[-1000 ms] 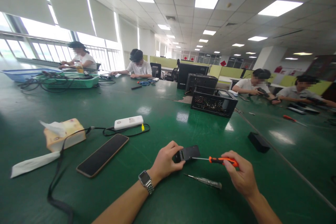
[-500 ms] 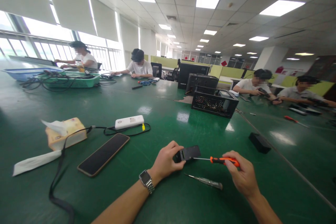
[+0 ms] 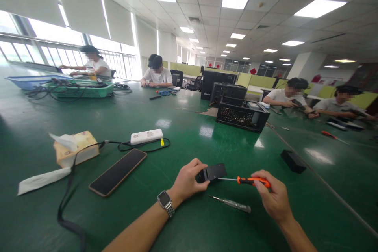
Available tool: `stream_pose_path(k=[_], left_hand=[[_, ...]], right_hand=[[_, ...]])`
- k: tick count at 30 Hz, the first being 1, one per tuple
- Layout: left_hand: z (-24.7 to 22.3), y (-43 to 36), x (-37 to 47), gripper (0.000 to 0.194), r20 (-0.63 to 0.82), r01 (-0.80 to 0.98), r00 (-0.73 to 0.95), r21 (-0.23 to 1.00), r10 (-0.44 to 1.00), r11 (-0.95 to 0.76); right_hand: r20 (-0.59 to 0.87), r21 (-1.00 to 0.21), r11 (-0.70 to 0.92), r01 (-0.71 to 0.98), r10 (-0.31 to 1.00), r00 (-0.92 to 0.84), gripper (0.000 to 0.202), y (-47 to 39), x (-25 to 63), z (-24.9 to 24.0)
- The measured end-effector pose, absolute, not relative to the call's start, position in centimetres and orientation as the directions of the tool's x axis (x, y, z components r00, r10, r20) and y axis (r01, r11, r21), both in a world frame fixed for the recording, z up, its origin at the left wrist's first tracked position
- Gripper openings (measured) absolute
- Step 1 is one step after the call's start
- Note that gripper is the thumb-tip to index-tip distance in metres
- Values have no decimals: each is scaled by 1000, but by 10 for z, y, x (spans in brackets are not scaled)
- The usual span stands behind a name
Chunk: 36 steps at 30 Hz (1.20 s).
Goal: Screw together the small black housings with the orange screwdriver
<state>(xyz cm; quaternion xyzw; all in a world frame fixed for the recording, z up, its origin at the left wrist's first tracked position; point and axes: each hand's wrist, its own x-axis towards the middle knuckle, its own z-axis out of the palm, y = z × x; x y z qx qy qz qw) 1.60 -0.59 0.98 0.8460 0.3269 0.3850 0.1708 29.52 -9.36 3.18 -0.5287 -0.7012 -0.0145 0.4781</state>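
Pinching the black device [image 3: 215, 171] between its fingers toward the counter's [image 3: 177, 126] near edge is the left hand [image 3: 189, 179]; the right hand [image 3: 273, 196] clasps the orange screwdriver [image 3: 253, 181] in its fingers. Cables [image 3: 60, 87] drape the far-left green basket [image 3: 88, 93].

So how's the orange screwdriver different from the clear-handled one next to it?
The orange screwdriver has an orange and black handle, while the clear-handled screwdriver has a see-through one. The orange screwdriver is held in the right hand, its tip at the black device; the clear-handled screwdriver lies on the green table. Both have thin metal shafts.
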Motion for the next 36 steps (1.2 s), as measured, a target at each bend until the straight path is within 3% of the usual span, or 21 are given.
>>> stream_pose_path(k=[27, 31, 36], left_hand=[[9, -6, 16, 39, 533, 418, 485, 555, 693, -719], [11, -6, 16, 36, 522, 425, 469, 574, 713, -700], [10, 0, 10, 30, 416, 419, 419, 700, 807, -578]], right_hand=[[696, -463, 459, 759, 718, -10, 19, -92, 299, 29], [655, -544, 375, 751, 748, 101, 25, -87, 304, 23], [526, -627, 159, 763, 809, 263, 34, -70, 319, 7]])
